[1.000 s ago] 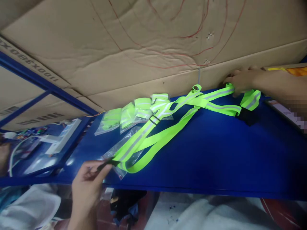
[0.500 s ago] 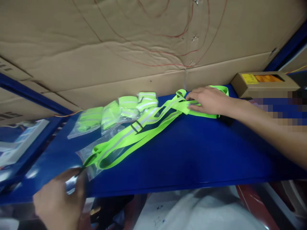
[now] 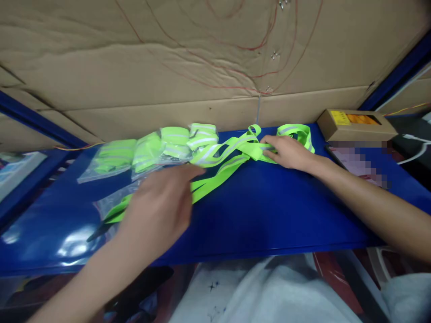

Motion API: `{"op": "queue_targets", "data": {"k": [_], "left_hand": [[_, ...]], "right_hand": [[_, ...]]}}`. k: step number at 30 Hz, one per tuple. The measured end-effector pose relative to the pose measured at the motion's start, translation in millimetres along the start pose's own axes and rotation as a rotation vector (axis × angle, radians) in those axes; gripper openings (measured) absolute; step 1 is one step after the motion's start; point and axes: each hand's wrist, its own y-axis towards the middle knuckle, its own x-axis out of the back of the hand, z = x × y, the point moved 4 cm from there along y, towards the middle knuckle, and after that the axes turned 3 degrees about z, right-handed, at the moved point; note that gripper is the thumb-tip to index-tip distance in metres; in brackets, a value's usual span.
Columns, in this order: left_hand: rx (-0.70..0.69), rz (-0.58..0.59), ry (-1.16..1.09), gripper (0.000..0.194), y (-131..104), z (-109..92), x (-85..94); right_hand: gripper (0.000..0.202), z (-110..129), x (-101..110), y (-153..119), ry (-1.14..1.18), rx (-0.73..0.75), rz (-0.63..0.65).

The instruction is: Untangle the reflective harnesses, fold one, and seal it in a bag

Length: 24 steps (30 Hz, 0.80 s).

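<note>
A neon-green reflective strap (image 3: 218, 177) with a grey stripe lies lengthwise over the blue shelf, crossed and looped near its middle. My right hand (image 3: 286, 150) is closed on it, just right of the crossing, and a loop stands behind my knuckles. Over the strap's left half is my left hand (image 3: 164, 202), its fingers curled and its index fingertip beside the band. What its fingers hold, if anything, is hidden. Beyond my left wrist a dark tapered end (image 3: 97, 231) sticks out from the strap, over a clear plastic bag (image 3: 107, 202).
Several bagged green straps (image 3: 116, 154) lie along the cardboard back wall (image 3: 168, 107). A brown box (image 3: 357, 125) with an orange window stands at the right, a white cable (image 3: 415, 139) beyond it. The blue shelf's (image 3: 252, 215) front edge runs above my lap.
My left hand has moved up and right from the strap's dark end to over its left half. My right hand stays on the strap; the view has shifted slightly.
</note>
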Motion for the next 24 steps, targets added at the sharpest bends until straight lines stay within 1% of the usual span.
{"op": "queue_targets", "data": {"k": [1, 2, 3, 4, 5, 6, 7, 8, 10, 13, 15, 17, 19, 22, 24], "left_hand": [[-0.148, 0.093, 0.093, 0.042, 24, -12, -20.3], [-0.208, 0.187, 0.14, 0.048, 46, -19, -41.1], [-0.223, 0.251, 0.163, 0.052, 66, -23, -60.2], [-0.242, 0.273, 0.18, 0.057, 82, -26, -76.9], [-0.243, 0.27, 0.205, 0.061, 95, -28, -91.3], [-0.292, 0.282, 0.216, 0.059, 103, -31, -104.6], [-0.357, 0.281, 0.224, 0.055, 107, -35, -115.4], [-0.392, 0.271, 0.238, 0.052, 108, -36, -123.5], [-0.419, 0.233, 0.259, 0.044, 105, -36, -132.3], [-0.392, 0.204, 0.255, 0.031, 98, -30, -134.4], [-0.368, 0.196, 0.22, 0.031, 97, -25, -133.3], [-0.335, 0.175, 0.181, 0.039, 96, -21, -132.5], [-0.318, 0.173, 0.163, 0.042, 95, -18, -133.5], [-0.309, 0.186, 0.165, 0.033, 91, -20, -135.8], [-0.321, 0.19, 0.177, 0.028, 88, -23, -135.7]], "right_hand": [[0.027, 2, 0, -2, 0.02, 0.004, -0.029], [0.025, 4, 0, -4, 0.042, 0.016, -0.054], [0.025, 6, 0, -7, 0.064, 0.033, -0.074], [0.025, 8, 1, -9, 0.083, 0.048, -0.09], [0.025, 9, 1, -11, 0.096, 0.055, -0.103], [0.025, 9, 2, -12, 0.102, 0.053, -0.111], [0.026, 9, 2, -14, 0.108, 0.042, -0.115], [0.026, 8, 2, -15, 0.121, 0.028, -0.115], [0.028, 6, 3, -17, 0.183, -0.007, -0.112], [0.028, 5, 8, -18, 0.319, -0.049, -0.124], [0.027, 5, 13, -18, 0.385, -0.055, -0.149], [0.026, 5, 15, -18, 0.454, -0.058, -0.17], [0.025, 4, 15, -17, 0.535, -0.088, -0.18], [0.026, 0, 11, -18, 0.688, -0.175, -0.146], [0.028, 0, 8, -20, 0.741, -0.217, -0.106]]}}
